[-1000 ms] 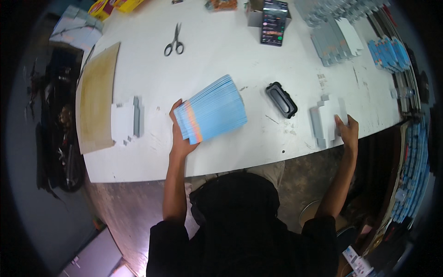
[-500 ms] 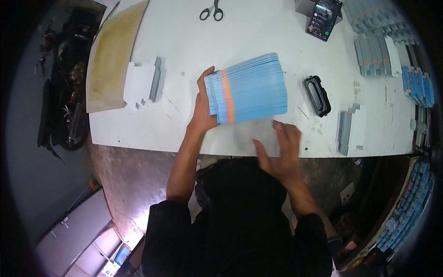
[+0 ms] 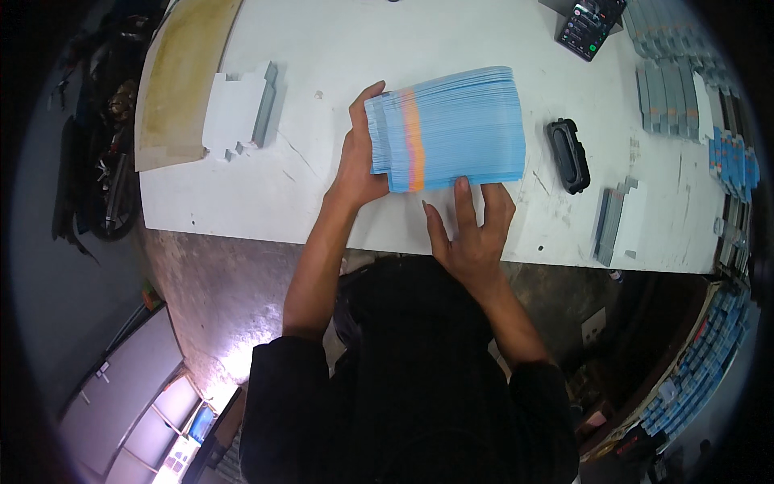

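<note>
A thick stack of flat blue folded cartons (image 3: 459, 129), crossed by an orange and pink stripe near one end, is held over the white table. My left hand (image 3: 360, 165) grips its left end, with the thumb side reaching up past the far corner and the other fingers hidden. At the near long edge is my right hand (image 3: 476, 238). Its fingers are spread, the fingertips touch the lower edge of the stack, and the thumb stands apart to the left.
White-and-grey folded cartons lie at left (image 3: 239, 109) and right (image 3: 617, 222). A black oblong case (image 3: 569, 156) is right of the stack. Beyond are a phone (image 3: 591, 28) and grey carton piles (image 3: 669, 97). A yellowed board (image 3: 181, 81) covers the table's left end.
My right hand has come up against the near edge of the stack. The view has shifted, the stack now sits higher and further right, and the scissors have almost left the picture.
</note>
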{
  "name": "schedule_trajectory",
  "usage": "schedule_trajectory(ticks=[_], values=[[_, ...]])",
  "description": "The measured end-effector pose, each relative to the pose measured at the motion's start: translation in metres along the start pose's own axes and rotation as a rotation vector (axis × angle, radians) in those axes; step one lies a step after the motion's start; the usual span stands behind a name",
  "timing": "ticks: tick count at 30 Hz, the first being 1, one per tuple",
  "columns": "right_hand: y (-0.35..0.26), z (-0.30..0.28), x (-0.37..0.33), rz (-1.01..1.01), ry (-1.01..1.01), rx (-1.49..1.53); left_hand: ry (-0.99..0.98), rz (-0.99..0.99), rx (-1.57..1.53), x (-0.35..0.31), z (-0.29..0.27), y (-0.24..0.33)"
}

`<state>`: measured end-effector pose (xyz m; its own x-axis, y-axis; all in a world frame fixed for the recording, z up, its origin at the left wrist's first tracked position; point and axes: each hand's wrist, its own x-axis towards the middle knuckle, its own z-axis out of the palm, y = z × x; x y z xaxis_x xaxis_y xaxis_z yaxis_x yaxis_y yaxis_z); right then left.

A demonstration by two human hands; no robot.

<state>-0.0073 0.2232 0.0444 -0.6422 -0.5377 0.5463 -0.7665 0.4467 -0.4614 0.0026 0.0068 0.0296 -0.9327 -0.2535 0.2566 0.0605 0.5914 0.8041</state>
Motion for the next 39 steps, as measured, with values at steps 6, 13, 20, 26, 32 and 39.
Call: schedule_trajectory(ticks=[6, 13, 20, 26, 32, 39], values=[[0.000, 0.001, -0.005, 0.005, 0.022, -0.027, 0.001, 0.005, -0.035, 0.001, 0.001, 0.001], [0.001, -0.011, -0.002, -0.092, 0.057, -0.250, -0.003, -0.040, -0.024, 0.000, 0.003, -0.004], [0.001, -0.004, 0.001, -0.061, -0.002, -0.289, -0.003, -0.029, -0.001, -0.001, 0.002, -0.003], [-0.001, -0.001, -0.002, -0.017, 0.006, -0.250, 0.004, -0.035, -0.037, 0.000, 0.004, -0.005], [-0.001, -0.003, -0.003, -0.027, -0.011, -0.263, 0.004, -0.036, -0.016, 0.001, 0.004, -0.004], [0.002, -0.007, 0.003, -0.054, 0.084, -0.191, 0.016, -0.039, -0.015, 0.002, 0.004, -0.002]])
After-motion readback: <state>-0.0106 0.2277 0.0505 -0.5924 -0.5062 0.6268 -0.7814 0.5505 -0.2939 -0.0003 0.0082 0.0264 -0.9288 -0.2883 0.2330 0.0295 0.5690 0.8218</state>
